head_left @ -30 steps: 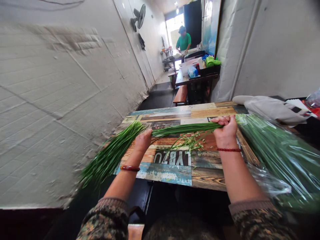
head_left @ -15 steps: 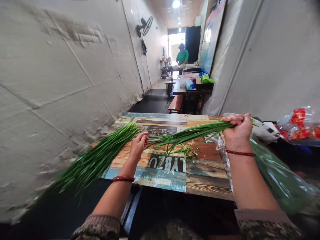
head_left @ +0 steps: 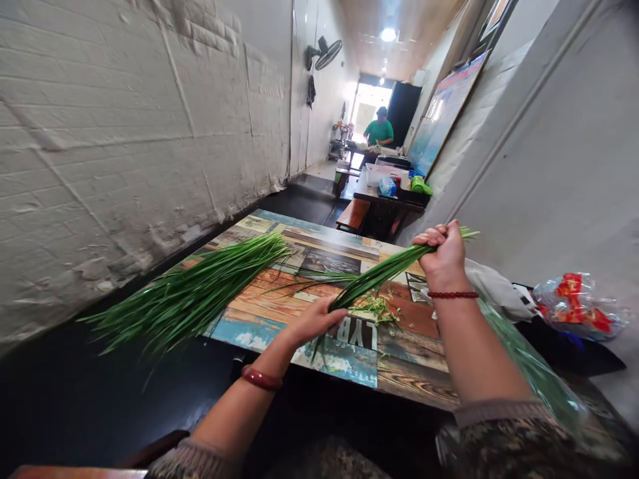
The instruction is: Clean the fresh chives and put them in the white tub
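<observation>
My right hand (head_left: 443, 251) is closed around the pale stem end of a bunch of garlic chives (head_left: 384, 271), raised above the table's right side. The bunch slopes down to the left. My left hand (head_left: 319, 319) wraps round its leafy end, and a few leaf tips hang below the fingers. Several loose blades stick out leftward from the bunch. A larger pile of garlic chives (head_left: 210, 286) lies on the table's left side, its leaves reaching past the edge. Small trimmed scraps (head_left: 377, 308) are scattered on the tabletop between my hands.
The wood-patterned table (head_left: 414, 366) stands before me. A clear plastic bag with green inside (head_left: 534, 359) and a red-and-clear package (head_left: 574, 303) are at the right. Farther back are a bench (head_left: 353, 214), a loaded table and a person in green (head_left: 378, 132).
My left hand has moved right and nearer to me, and now grips the bunch's leafy end. The bunch slopes more steeply. The view has tilted and shifted.
</observation>
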Demonstrator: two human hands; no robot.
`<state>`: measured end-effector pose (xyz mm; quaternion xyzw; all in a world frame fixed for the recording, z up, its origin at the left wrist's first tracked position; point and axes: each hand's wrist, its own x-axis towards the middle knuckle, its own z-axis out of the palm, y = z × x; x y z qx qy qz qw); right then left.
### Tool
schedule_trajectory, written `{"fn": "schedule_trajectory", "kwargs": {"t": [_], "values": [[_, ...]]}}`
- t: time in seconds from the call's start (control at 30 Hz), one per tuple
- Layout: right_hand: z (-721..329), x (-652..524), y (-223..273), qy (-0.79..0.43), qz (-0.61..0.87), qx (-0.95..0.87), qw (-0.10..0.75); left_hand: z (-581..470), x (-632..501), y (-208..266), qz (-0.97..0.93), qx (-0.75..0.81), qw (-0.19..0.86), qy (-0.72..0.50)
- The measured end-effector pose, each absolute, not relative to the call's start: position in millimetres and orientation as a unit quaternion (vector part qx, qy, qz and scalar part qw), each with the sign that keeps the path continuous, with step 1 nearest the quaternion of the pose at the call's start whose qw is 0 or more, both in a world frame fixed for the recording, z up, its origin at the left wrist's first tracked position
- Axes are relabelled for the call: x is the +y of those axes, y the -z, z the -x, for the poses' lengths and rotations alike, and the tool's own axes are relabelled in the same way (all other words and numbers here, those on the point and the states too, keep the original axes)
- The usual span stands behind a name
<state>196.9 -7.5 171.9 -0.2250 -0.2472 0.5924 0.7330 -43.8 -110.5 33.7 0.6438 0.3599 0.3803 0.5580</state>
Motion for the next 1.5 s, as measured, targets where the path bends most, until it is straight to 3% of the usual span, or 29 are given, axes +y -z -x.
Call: {"fn": "schedule_trajectory", "kwargs": {"t": [0.33, 0.53, 0.7, 1.0, 1.17, 1.27, 1.5], "values": [[-178.1, 9.5, -167.3, -0.595, 0.271, -0.226, 0.722, 104.6, -159.3, 3.3, -0.512, 0.444, 0.588, -0.441], [-173.6, -1.3, -164.6, -0.603, 0.263, -0.224, 0.718, 133.7, -180.8, 19.3, -0.398, 0.468, 0.572, -0.544], [-174.2, -2.6, -171.9, -0.608, 0.246, -0.204, 0.727, 121.5, -185.7, 4.1, -0.278, 0.421, 0.599, -0.622], [-196.5, 1.6, -186.1, -0.564, 0.259, -0.225, 0.751, 107.0, -170.7, -22.2, -0.237, 0.433, 0.558, -0.667], [-246.2, 2.5, -197.2, -0.476, 0.267, -0.224, 0.807, 126.8, -160.8, -24.5, -0.237, 0.472, 0.475, -0.704], [-247.1, -11.0, -195.5, -0.505, 0.246, -0.209, 0.800, 120.1, -149.2, -46.9, -0.370, 0.489, 0.373, -0.697], [-151.3, -60.3, -174.3, -0.623, 0.179, -0.263, 0.715, 40.2, -117.8, -134.3, -0.756, 0.434, 0.116, -0.477]]}}
